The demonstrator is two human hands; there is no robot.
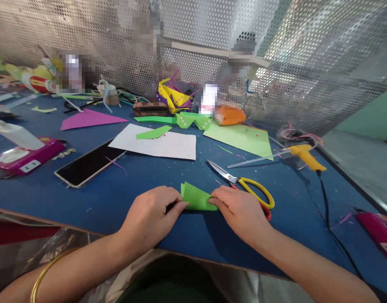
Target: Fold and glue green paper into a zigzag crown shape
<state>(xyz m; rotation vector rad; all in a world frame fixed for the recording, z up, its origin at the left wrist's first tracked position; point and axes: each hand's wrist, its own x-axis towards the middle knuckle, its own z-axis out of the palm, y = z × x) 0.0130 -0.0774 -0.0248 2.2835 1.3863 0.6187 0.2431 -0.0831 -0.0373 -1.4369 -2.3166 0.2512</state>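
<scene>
A folded piece of green paper [197,198] is held just above the blue table, near its front edge. My left hand [155,210] pinches its left end between thumb and fingers. At the right end, my right hand [240,210] grips a corner the same way. Scissors [255,187] with one yellow and one red handle lie just beyond my right hand, which partly hides the red handle. Green paper glasses [193,121] with pale dots lie farther back, and a loose green strip [154,132] rests on a white sheet [177,146].
A yellow glue gun [307,157] with its cord lies on the right. A phone [91,165] and a magenta power strip [29,158] are on the left. Behind are a purple sheet [92,119], a light green sheet [244,141], yellow paper glasses [173,97] and a perforated metal screen [200,33].
</scene>
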